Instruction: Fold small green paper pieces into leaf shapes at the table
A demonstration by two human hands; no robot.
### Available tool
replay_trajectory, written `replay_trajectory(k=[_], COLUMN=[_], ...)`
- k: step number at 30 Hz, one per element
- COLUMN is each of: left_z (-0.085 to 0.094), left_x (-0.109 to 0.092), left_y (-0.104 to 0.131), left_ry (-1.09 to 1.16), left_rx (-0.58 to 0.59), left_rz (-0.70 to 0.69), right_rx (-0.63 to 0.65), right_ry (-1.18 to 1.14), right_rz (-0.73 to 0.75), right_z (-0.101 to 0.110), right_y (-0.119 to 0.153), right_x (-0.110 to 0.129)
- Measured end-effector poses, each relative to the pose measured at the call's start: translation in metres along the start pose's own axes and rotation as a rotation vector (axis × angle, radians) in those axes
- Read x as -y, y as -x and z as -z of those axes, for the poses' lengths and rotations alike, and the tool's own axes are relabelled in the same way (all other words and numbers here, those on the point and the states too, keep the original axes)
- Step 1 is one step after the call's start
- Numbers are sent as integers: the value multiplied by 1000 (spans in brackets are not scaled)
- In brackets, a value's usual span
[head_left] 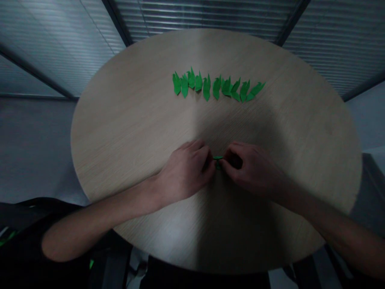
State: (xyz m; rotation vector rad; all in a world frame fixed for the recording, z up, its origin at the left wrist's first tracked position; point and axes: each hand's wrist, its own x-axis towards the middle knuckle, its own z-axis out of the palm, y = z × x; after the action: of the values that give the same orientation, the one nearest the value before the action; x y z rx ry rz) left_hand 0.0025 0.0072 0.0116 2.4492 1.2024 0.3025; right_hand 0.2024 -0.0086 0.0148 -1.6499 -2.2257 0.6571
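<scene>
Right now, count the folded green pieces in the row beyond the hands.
10 folded green pieces show, in one row across the table: four at the left, two spaced apart near the middle, four close together at the right. Some overlap, so others may be hidden.

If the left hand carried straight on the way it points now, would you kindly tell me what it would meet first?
Past the small green piece already at its fingertips, the left hand would probably meet the right hand first, though depth is hard to judge from this view.
</scene>
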Motion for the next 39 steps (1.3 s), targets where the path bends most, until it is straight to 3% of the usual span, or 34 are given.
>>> replay_trajectory(k=[19,39], left_z=[-4,0], left_x=[5,8], left_y=[2,4], left_ry=[197,221], left_rx=[-99,-80], left_rz=[49,69], right_rx=[-58,-42], right_ry=[-12,-3], right_rz=[41,26], right_z=[-2,-2], right_y=[1,-1], right_x=[-2,-1])
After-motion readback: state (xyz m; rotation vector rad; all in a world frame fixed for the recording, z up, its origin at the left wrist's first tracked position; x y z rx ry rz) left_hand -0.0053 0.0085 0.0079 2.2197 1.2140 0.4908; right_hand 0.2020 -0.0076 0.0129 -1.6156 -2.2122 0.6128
